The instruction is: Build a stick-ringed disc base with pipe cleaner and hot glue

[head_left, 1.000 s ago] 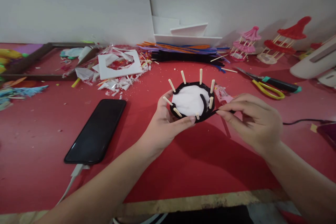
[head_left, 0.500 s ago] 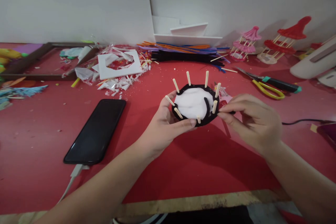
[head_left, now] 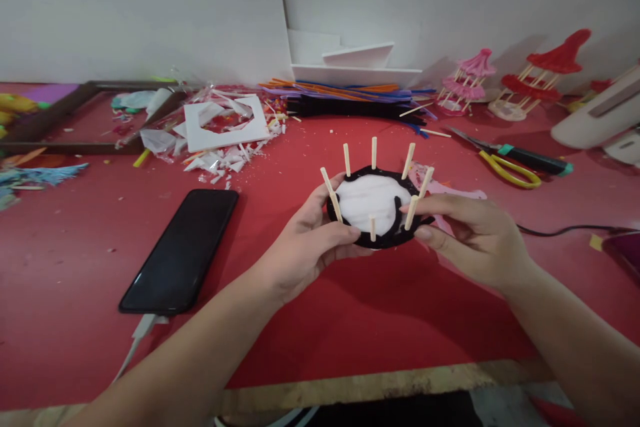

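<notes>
"How far along?"

"Right of the flat black phone [head_left: 180,253], my left hand [head_left: 310,233] grips a white foam-like disc [head_left: 367,203]; black fuzzy cord [head_left: 387,239] rings it, ends seemingly loose. My right hand's [head_left: 475,240] grip? I can't tell."

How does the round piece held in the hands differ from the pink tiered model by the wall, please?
The round piece is white with a black edge; the pink tiered model is mostly pink.
The round piece's sticks have bare tops, while the pink model's carry a pointed roof.
The round piece is in the left hand; the pink model stands on the table.
Both have pale sticks.
</notes>
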Available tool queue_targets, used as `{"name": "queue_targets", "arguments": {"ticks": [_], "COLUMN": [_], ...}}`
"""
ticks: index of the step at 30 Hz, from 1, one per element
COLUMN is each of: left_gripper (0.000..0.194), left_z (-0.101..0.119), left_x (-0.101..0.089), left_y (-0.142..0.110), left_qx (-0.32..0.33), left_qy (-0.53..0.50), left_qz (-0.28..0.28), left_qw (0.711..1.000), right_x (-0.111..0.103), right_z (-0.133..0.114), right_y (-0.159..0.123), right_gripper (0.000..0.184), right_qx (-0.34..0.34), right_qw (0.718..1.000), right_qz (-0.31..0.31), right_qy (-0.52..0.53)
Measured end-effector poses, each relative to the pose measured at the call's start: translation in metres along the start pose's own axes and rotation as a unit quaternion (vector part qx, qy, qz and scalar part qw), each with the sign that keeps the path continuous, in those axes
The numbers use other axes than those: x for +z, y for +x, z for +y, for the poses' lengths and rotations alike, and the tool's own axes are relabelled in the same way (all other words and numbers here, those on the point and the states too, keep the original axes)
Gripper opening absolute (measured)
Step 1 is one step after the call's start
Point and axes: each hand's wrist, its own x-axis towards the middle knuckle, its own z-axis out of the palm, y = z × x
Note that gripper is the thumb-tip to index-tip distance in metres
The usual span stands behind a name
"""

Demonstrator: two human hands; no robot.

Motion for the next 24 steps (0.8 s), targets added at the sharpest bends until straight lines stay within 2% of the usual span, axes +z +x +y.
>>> {"name": "queue_targets", "arguments": {"ticks": [6, 10, 12, 14, 17, 19, 21, 24], "left_gripper": [0.080, 0.094, 0.104, 0.110, 0.114, 0.118, 0.116, 0.107], "left_z": [0.002, -0.003, -0.008, -0.012, -0.013, -0.011, -0.007, -0.004], "left_x": [-0.001, 0.001, 0.003, 0.005, 0.006, 0.004, 0.002, 0.001], "left_y": [-0.001, -0.002, -0.002, -0.002, -0.003, -0.004, -0.005, -0.007], "left_qx": [-0.009, 0.034, 0.075, 0.143, 0.275, 0.327, 0.320, 0.245], "left_qy": [-0.033, -0.006, 0.036, 0.080, 0.158, 0.187, 0.178, 0.141], "left_qz": [-0.026, -0.038, -0.048, -0.037, 0.034, 0.077, 0.094, 0.085], "left_qw": [0.999, 0.999, 0.995, 0.986, 0.948, 0.923, 0.926, 0.955], "right_x": [0.001, 0.004, 0.005, 0.006, 0.009, 0.010, 0.011, 0.011], "right_z": [-0.003, -0.007, -0.010, -0.012, -0.015, -0.016, -0.015, -0.014], "right_y": [0.000, -0.002, -0.002, -0.002, -0.001, -0.001, -0.001, -0.003], "right_gripper": [0.018, 0.020, 0.021, 0.021, 0.020, 0.021, 0.023, 0.026], "right_qx": [-0.015, -0.001, -0.002, -0.007, -0.029, -0.053, -0.067, -0.077], "right_qw": [0.999, 0.995, 0.993, 0.991, 0.989, 0.987, 0.987, 0.989], "right_qz": [0.043, 0.089, 0.106, 0.113, 0.107, 0.098, 0.089, 0.080], "right_qy": [-0.007, -0.035, -0.045, -0.064, -0.100, -0.114, -0.117, -0.098]}}
